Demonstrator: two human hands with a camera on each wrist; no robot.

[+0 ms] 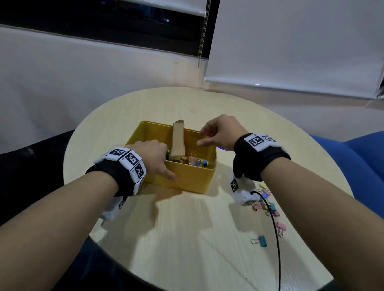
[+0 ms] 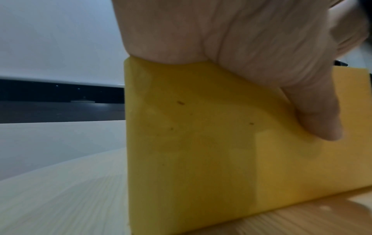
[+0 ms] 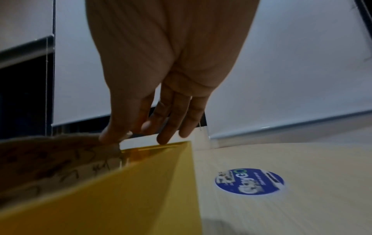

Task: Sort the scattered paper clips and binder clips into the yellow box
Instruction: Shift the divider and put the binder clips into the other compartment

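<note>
The yellow box [image 1: 183, 177] stands mid-table with a brown cardboard divider [image 1: 178, 141] upright inside it. Several coloured clips [image 1: 195, 162] lie at its bottom. My left hand [image 1: 159, 158] grips the near-left corner, thumb pressed on the outer front wall [image 2: 201, 143] and fingers over the rim. My right hand [image 1: 204, 137] hovers above the far-right rim with relaxed fingers [image 3: 171, 127] hanging down, and nothing shows in them. Right of the box, several pastel binder clips [image 1: 265, 204] are scattered, with a pink one [image 1: 281, 228] and a blue one [image 1: 260, 241] nearer me.
A black cable [image 1: 277, 247] runs from my right wrist across the clips to the table's front edge. A round blue sticker [image 3: 249, 181] lies on the table right of the box. A blue chair [image 1: 371, 167] stands at the right and a dark seat [image 1: 20, 164] at the left.
</note>
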